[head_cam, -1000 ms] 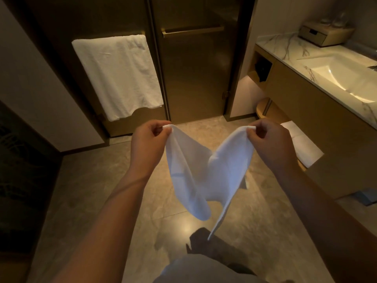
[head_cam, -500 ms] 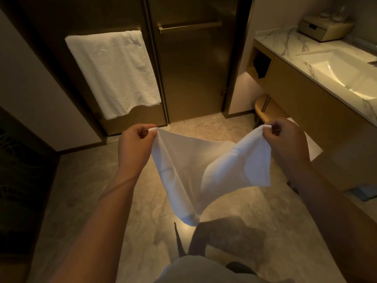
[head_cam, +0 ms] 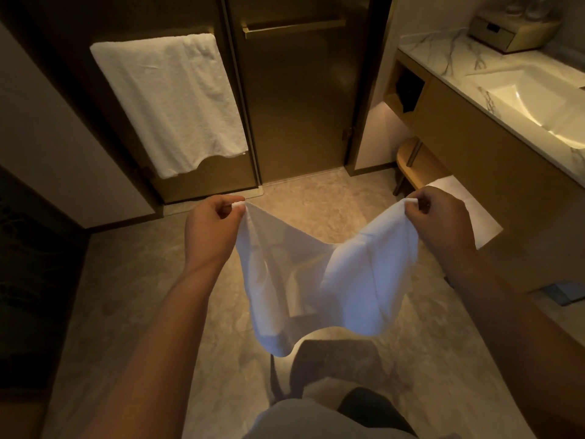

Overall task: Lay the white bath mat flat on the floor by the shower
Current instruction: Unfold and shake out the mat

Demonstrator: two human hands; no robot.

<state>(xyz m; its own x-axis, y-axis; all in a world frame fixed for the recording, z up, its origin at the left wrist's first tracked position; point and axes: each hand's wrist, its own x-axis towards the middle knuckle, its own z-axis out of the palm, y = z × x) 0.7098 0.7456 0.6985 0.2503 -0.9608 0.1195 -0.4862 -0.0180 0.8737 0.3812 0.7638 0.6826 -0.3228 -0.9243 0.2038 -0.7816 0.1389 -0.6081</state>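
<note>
Near floor (head_cam: 133, 312): bare stone-look tile, dim, shadow cast just below the hanging cloth.
Bath mat (head_cam: 316, 280): white, held in the air between both hands, sagging in the middle, lower edge clear of the floor.
Handling: judged light and soft, no stiffness, folding on itself wherever unsupported; likely to bunch unless kept taut.
Left hand (head_cam: 212, 229): closed in a pinch on the mat's upper left corner.
Right hand (head_cam: 440, 223): closed in a pinch on the upper right corner, roughly level with the left.
Hold points: the two top corners, spread wider to flatten the sag.
Far floor: free strip in front of the shower door (head_cam: 297, 99), likely landing spot.
Far left: white towel (head_cam: 171, 103) hanging on a rail.
Far right: vanity with sink (head_cam: 538, 103).
</note>
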